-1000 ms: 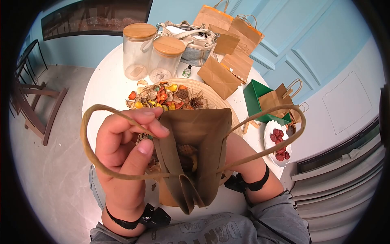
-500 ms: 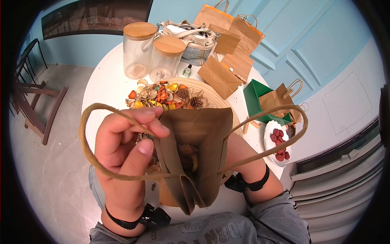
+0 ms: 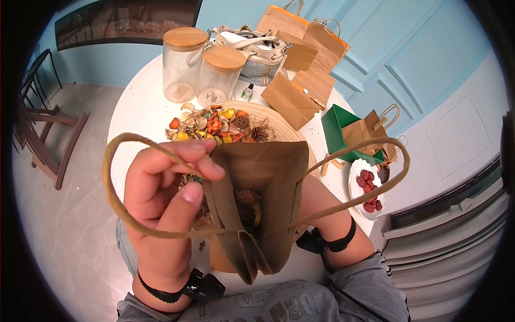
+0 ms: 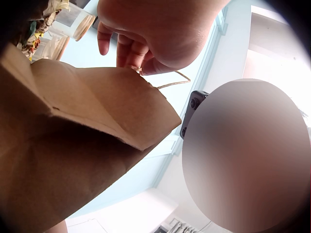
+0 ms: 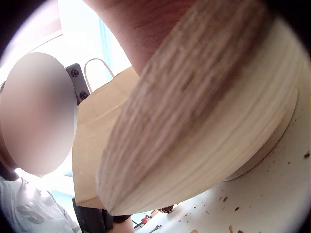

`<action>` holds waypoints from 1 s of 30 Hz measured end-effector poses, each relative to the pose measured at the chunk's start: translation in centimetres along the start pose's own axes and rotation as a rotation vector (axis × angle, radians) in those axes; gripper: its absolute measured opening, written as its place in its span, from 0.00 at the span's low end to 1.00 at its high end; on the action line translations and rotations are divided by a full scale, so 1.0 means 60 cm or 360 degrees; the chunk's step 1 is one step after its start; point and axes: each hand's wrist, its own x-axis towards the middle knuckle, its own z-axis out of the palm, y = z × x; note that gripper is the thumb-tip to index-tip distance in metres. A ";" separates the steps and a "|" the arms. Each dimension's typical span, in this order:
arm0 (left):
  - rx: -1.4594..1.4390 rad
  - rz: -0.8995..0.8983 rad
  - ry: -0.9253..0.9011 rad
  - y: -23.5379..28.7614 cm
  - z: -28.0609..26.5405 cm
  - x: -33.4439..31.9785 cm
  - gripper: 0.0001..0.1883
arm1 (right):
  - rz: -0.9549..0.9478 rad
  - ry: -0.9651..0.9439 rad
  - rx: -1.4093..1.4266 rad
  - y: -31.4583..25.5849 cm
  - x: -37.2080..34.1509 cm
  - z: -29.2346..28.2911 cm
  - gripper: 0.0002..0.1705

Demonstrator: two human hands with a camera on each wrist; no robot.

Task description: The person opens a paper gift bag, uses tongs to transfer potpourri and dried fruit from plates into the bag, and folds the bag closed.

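Observation:
In the head view a brown paper bag (image 3: pixel 263 166) faces me with its mouth open and some dried pieces (image 3: pixel 249 206) down inside. My left hand (image 3: pixel 171 198) pinches the bag's left rim between thumb and fingers, inside one of the twisted paper handles (image 3: pixel 145 233). The right forearm (image 3: pixel 327 214) passes behind the bag, which hides that hand there. In the right wrist view the base of the right hand (image 5: pixel 155 24) shows behind the rim of a round wooden tray (image 5: pixel 194 116); its fingers are hidden. Colourful potpourri (image 3: pixel 214 126) lies heaped on the tray beyond the bag.
Two lidded glass jars (image 3: pixel 181 70), a handbag (image 3: pixel 257 59) and a small green bottle (image 3: pixel 247 93) stand at the back of the white table. More paper bags (image 3: pixel 289 102) are at the back right, near a green box (image 3: pixel 335 129) and a white plate (image 3: pixel 357 188) of red dates.
The bag's two handles have spread slightly further outward. The left hand keeps its pinch on the rim, and the right forearm stays about where it was.

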 end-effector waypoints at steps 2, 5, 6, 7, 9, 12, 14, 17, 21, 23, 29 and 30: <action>0.0002 -0.0004 0.0003 0.001 0.001 0.000 0.16 | -0.0003 0.0001 0.0007 0.004 0.006 -0.014 0.21; 0.0011 -0.0003 0.0008 0.001 0.002 0.000 0.16 | -0.0009 0.0002 0.0018 -0.001 0.008 -0.004 0.21; 0.0011 -0.0005 0.0010 0.001 0.002 0.000 0.16 | -0.0010 0.0003 0.0021 -0.002 0.007 -0.005 0.21; 0.0011 -0.0007 0.0011 0.001 0.002 0.000 0.16 | -0.0012 0.0004 0.0024 -0.002 0.010 -0.005 0.21; 0.0002 0.0005 0.0011 0.000 0.002 0.000 0.16 | -0.0015 0.0005 0.0031 -0.004 0.011 -0.004 0.21; -0.0007 0.0022 0.0002 -0.001 0.002 0.001 0.16 | -0.0020 0.0008 0.0041 -0.003 0.012 -0.009 0.22; -0.0008 0.0026 -0.0005 0.000 0.002 0.001 0.16 | -0.0023 0.0009 0.0048 -0.003 0.015 -0.011 0.22; -0.0008 0.0013 0.0004 0.000 0.002 0.001 0.16 | -0.0026 0.0009 0.0057 0.001 0.017 -0.023 0.22; -0.0003 0.0018 0.0003 0.001 0.002 0.001 0.16 | -0.0031 0.0009 0.0069 -0.008 0.024 -0.012 0.22; -0.0001 0.0018 0.0006 0.001 0.001 0.001 0.16 | -0.0035 0.0009 0.0075 -0.010 0.029 -0.012 0.23; -0.0006 0.0045 -0.0031 -0.003 -0.003 0.003 0.16 | -0.0045 0.0011 0.0095 -0.012 0.029 -0.014 0.23; 0.0011 0.0015 -0.0024 -0.001 -0.002 0.002 0.16 | -0.0047 0.0012 0.0099 -0.012 0.030 -0.015 0.23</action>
